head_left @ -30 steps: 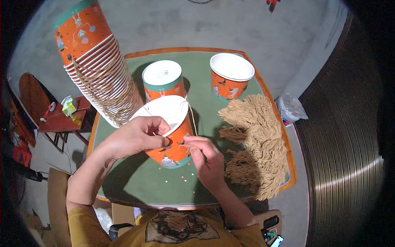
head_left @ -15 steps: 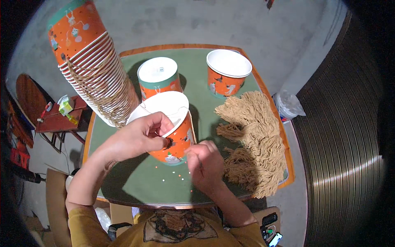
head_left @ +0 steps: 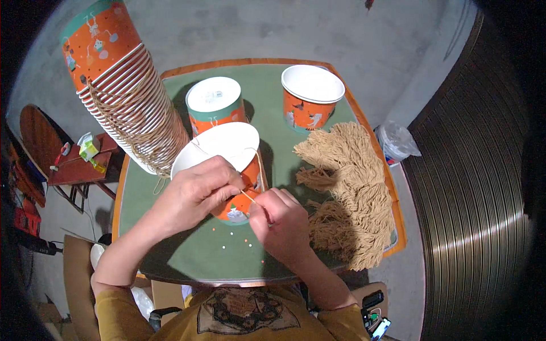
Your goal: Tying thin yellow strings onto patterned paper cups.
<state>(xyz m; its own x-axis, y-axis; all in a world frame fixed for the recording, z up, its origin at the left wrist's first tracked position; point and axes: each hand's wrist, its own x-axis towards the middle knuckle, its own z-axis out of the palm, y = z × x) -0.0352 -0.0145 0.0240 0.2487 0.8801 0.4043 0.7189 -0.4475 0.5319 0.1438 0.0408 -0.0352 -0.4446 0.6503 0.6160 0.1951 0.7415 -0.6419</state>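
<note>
An orange paper bucket [head_left: 236,215] with a white inside stands in front of me, tilted a little. A tan cord [head_left: 248,197] stretches across a short gap between my hands, in front of its wall. My left hand [head_left: 205,190] is closed, thumb and forefinger pinching one end of that stretch beside the rim. Lower and to the right, my right hand [head_left: 277,224] is closed on the other end. More cord hangs over the bucket's right rim. A large bundle of tan cords [head_left: 352,193] lies to the right of my right hand.
A tall leaning stack of nested buckets [head_left: 133,102], draped with cord, rises at the left. Behind the near bucket stands an upside-down bucket [head_left: 214,95]; another upright one [head_left: 311,94] is at the far right. Small dots lie on the green tabletop [head_left: 193,256].
My left fingers have come out from inside the rim to the bucket's front and now pinch the cord. My right hand has moved slightly up and left, nearer to them.
</note>
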